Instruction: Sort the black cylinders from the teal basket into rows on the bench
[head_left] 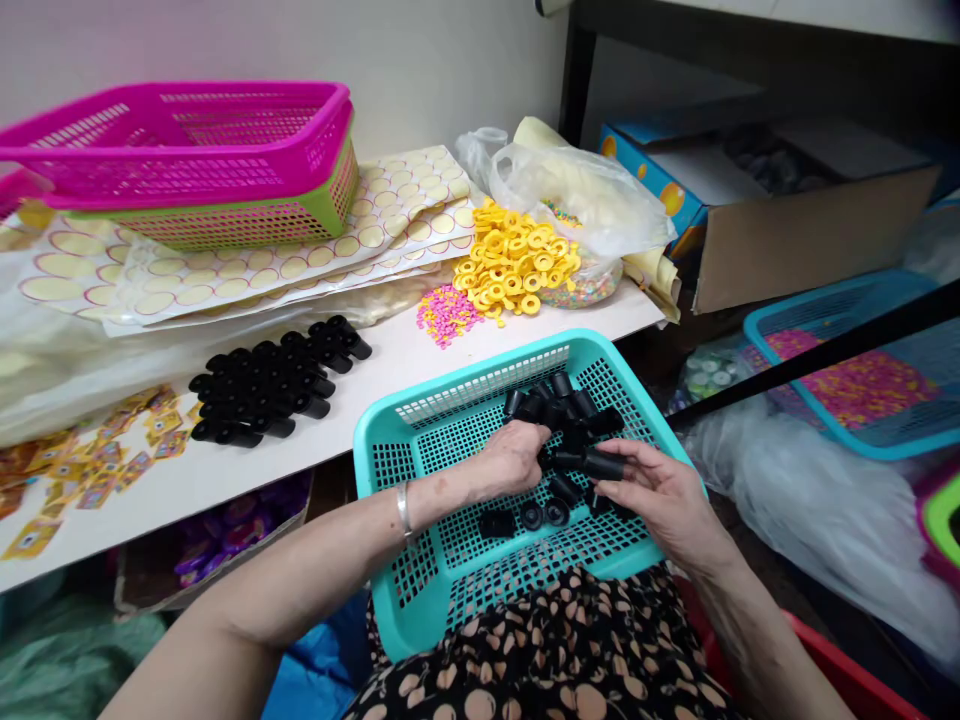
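A turquoise plastic basket (420,625) rests on the lap, holding a loose heap of short black plastic cylinders (574,405). My right hand (667,495) pinches one black cylinder (606,463) between thumb and fingers, over the basket's right side. Beside it, my left hand (514,458) reaches in with its fingers curled among the black parts. Its fingertips are hidden, so what it grips cannot be made out. Small round black caps (544,514) lie on the basket floor just in front of the left hand.
On the white table (390,385) stand grouped black cylinders (262,380), near yellow ring-shaped pieces (517,255), pink bits (448,315) and small orange packets (105,445). Behind are stacked pink and green baskets (202,180). At right, a cardboard box (810,235) and a blue basket (862,440).
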